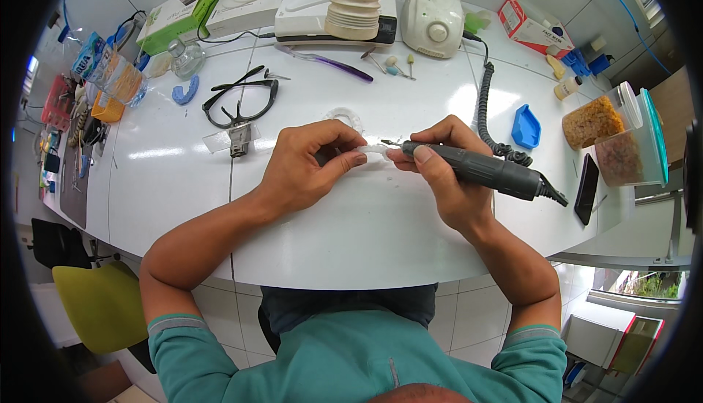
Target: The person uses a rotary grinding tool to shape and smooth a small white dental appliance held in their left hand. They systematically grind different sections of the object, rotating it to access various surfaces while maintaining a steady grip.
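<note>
My left hand pinches a small translucent piece, seemingly a clear dental tray, between thumb and fingers above the white table. The fingers of both hands hide much of its shape. A dark rotary handpiece lies in the grip of my right hand, its slim bur pointing left and close over the piece. Whether the bur touches it I cannot tell. Fingertips of my right hand meet the piece's right end. Just beyond the hands lies another clear, curved tray, partly covered by my left hand.
Black-framed glasses and a metal clamp-like part lie left. A coiled cord runs to a cream control box. A ribbed suction hose hangs at the back. Right are a blue tray, phone and food tubs.
</note>
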